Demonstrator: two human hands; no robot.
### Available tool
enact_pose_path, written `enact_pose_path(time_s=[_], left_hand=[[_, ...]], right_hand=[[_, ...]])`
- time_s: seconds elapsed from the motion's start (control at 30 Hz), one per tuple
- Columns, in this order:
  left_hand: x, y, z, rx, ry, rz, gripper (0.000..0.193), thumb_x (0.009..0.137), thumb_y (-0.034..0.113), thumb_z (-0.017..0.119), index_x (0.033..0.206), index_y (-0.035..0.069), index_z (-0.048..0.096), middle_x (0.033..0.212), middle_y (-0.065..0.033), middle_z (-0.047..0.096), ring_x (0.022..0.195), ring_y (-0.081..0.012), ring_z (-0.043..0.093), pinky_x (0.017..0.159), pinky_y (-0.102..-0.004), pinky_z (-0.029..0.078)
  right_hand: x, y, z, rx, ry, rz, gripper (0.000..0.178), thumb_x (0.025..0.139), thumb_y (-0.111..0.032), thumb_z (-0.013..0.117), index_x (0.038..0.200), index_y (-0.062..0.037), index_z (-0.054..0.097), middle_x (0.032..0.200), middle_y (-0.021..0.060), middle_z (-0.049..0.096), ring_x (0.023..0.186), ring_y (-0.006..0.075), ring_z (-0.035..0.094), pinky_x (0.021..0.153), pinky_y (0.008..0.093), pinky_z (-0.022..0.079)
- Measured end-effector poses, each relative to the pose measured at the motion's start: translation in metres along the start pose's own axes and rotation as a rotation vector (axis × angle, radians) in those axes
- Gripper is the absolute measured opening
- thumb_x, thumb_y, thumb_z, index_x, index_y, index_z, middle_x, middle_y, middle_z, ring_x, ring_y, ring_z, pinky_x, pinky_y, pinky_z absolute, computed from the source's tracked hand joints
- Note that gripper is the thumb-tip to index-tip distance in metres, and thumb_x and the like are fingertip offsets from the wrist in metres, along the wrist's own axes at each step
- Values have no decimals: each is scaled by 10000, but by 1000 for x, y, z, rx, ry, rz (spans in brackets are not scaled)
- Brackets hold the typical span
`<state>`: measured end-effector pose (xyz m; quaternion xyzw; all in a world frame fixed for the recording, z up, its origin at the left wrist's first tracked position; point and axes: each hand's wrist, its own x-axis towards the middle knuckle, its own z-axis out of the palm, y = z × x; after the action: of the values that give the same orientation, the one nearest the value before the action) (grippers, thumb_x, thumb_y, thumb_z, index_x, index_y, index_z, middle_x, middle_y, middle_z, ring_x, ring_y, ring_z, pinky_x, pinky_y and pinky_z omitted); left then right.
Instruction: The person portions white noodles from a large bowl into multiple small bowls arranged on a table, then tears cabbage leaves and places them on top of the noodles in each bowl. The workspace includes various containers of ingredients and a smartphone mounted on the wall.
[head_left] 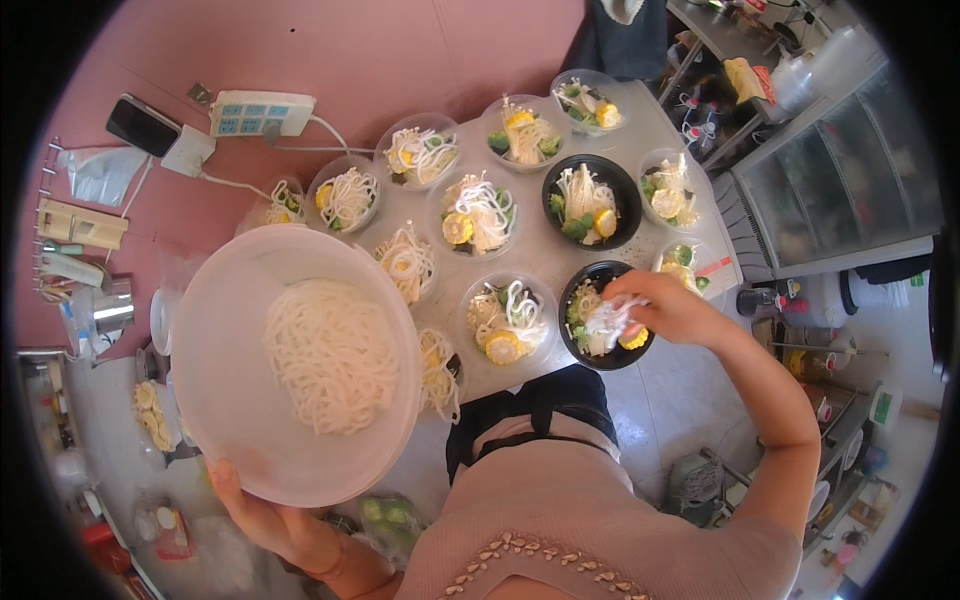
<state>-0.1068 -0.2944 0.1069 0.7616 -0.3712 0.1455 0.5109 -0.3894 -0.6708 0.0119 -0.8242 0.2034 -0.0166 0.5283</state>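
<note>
My left hand [285, 525] grips the rim of a large translucent plastic bowl [215, 340], tilted toward me. A heap of thick white noodles [335, 360] lies inside it. Over at the table's near right, my right hand [672, 305] is closed on a small bunch of white noodles [612, 318]. That bunch is slightly blurred and hangs down into a black bowl [598, 363]. Enoki mushrooms, green broccoli and a piece of corn [635, 338] also show in the black bowl. Just left of it stands a clear bowl [552, 310] with noodles, corn and mushrooms.
Several more clear bowls of vegetables and a second black bowl [630, 190] crowd the pale table [655, 115]. A power strip [262, 113] and a phone [143, 124] are at the pink wall. On the right stands a glass-doored fridge [840, 165], with shelving below it.
</note>
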Motion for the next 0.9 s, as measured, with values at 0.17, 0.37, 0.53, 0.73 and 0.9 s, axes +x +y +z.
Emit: enact_pose_path(time_s=[0.17, 0.37, 0.53, 0.73, 0.9], left_hand=[[40, 32, 35, -751, 75, -620, 355, 917, 121, 520, 1244, -11, 480, 1254, -142, 537, 1140, -209, 542, 1004, -360, 415], [53, 23, 58, -812, -125, -613, 122, 889, 117, 574, 969, 55, 506, 970, -47, 596, 913, -106, 573, 850, -261, 465], [55, 32, 80, -895, -139, -601, 147, 916, 146, 565, 1024, 55, 528, 1026, -45, 604, 962, -125, 579, 878, -284, 472], [57, 18, 83, -920, -148, -660, 124, 932, 166, 561, 1014, 76, 541, 922, -1, 603, 765, -51, 560, 606, -189, 439], [62, 11, 92, -926, -107, -678, 87, 917, 122, 591, 900, 98, 510, 751, 23, 580, 507, -10, 442, 399, -160, 284]], right_hand=[[27, -48, -12, -409, 151, -104, 457, 835, -7, 622, 1285, -26, 543, 1122, 187, 620, 1042, 355, 608, 886, 413, 508], [104, -188, 19, -488, -97, -654, 467, 841, -112, 680, 1287, -109, 544, 1213, 126, 583, 1046, 311, 616, 851, 431, 529], [151, -172, 75, -913, -502, -334, 468, 838, -208, 676, 1279, -119, 549, 1181, 171, 599, 1082, 329, 606, 884, 456, 508], [158, -185, 77, -1020, -537, -605, 190, 873, -185, 568, 986, -79, 678, 950, 162, 677, 975, 341, 651, 839, 450, 516], [172, -244, 20, -506, -125, -699, 150, 885, -101, 547, 960, -30, 656, 921, 149, 679, 850, 343, 653, 777, 401, 528]])
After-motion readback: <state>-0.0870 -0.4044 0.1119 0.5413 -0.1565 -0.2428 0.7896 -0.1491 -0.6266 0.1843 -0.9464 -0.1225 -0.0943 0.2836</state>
